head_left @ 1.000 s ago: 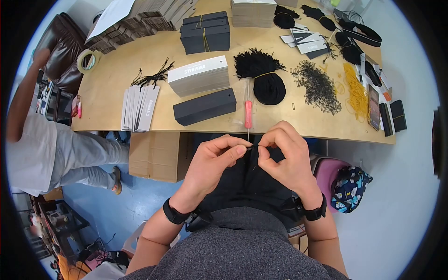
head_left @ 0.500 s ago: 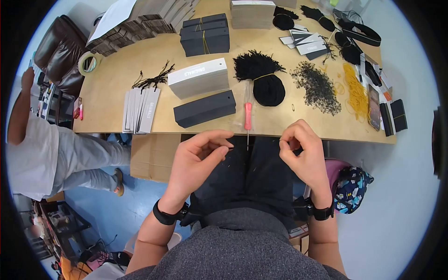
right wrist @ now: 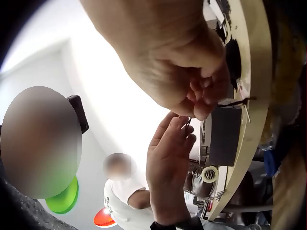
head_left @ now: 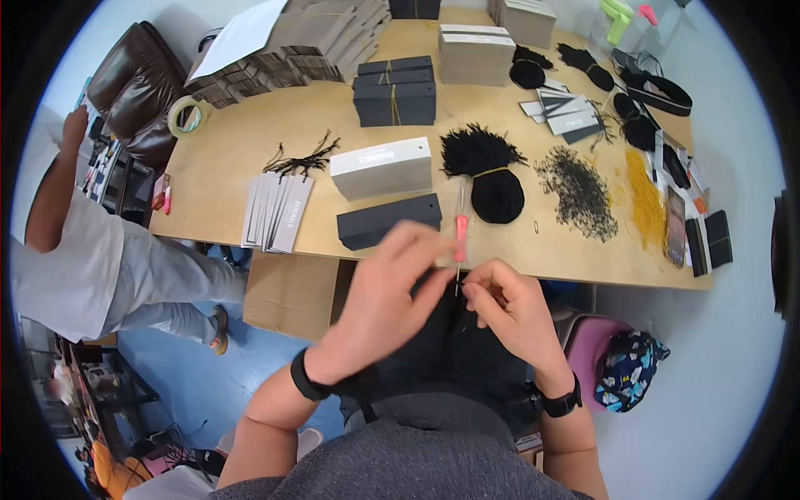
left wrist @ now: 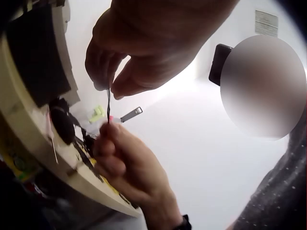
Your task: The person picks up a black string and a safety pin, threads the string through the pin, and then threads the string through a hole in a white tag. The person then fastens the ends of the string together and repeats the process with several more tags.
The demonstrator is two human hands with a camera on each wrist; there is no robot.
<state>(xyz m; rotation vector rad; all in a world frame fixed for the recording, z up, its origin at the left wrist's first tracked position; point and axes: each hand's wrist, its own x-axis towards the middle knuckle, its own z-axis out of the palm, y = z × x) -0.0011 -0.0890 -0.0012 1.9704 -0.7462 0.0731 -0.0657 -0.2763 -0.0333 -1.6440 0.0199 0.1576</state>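
Observation:
Both hands meet in front of my lap, just below the table's front edge [head_left: 533, 265]. My left hand [head_left: 446, 268] reaches across from the left with long fingers. In the left wrist view it pinches the top of a thin black string [left wrist: 108, 103] between thumb and fingers. My right hand [head_left: 468, 290] is curled and pinches the lower end of the same string [right wrist: 235, 102]. A pink-handled pointed tool [head_left: 460, 227] lies on the table edge right above the hands.
On the wooden table lie a white tag stack [head_left: 382, 167], a black tag stack [head_left: 388, 221], strung tags [head_left: 277, 212], a black string bundle [head_left: 487, 171], small dark pins [head_left: 579, 192], yellow bands [head_left: 646, 196]. Another person [head_left: 75, 242] stands at the left. A cardboard box [head_left: 292, 292] sits under the table.
Half a second ago the hands were apart. Now they have come together again, the left hand reaching up and right to the right hand's fingertips. The view has tilted, so the table sits lower.

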